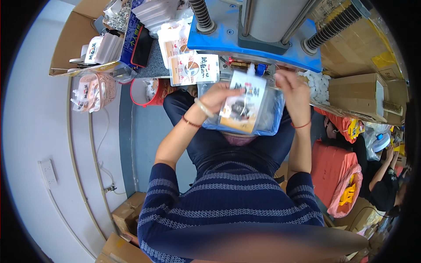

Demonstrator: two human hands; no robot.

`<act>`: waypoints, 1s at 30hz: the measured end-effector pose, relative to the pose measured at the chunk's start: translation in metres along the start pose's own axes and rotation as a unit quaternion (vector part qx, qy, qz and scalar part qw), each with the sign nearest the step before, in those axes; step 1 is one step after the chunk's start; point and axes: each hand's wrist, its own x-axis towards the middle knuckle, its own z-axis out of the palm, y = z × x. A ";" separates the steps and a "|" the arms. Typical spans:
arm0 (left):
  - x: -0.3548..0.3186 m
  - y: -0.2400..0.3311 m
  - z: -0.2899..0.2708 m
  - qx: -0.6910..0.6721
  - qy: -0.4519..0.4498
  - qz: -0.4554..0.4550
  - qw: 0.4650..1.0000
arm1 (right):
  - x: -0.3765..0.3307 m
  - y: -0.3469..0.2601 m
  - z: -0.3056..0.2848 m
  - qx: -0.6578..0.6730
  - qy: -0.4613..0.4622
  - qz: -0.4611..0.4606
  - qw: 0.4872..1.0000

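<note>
My left hand [215, 97] grips the edge of a flat spout pouch [242, 105], white above and orange below, with dark print and a picture. The pouch is held up over my lap, its pale spout [251, 69] pointing away from me. To the right of the spout is my right hand [293, 90], its fingers bent together and slightly blurred; anything between them is too small to make out. Beneath the pouch, a container lined with blue plastic [275, 115] rests on my thighs. More printed pouches [193, 70] lie at the bench edge beyond my left hand.
A press with a blue plate [219, 37] and coil springs stands ahead. Left are a red bucket [139, 94] and a pink basket [103, 90]. White small parts [318, 85] and a cardboard box [355, 94] sit right. Farther right, a person [383, 184] is beside red bags [331, 171].
</note>
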 end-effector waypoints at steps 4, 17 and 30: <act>0.018 0.018 0.001 -0.021 0.022 0.013 0.999 | 0.002 -0.002 -0.025 -0.331 0.033 0.141 0.933; -0.035 0.010 -0.087 0.730 0.262 0.377 0.506 | 0.005 0.102 -0.008 -0.098 0.070 0.076 0.990; -0.071 0.015 -0.014 0.329 0.202 0.268 0.883 | -0.049 -0.061 0.027 0.270 -0.072 0.042 0.959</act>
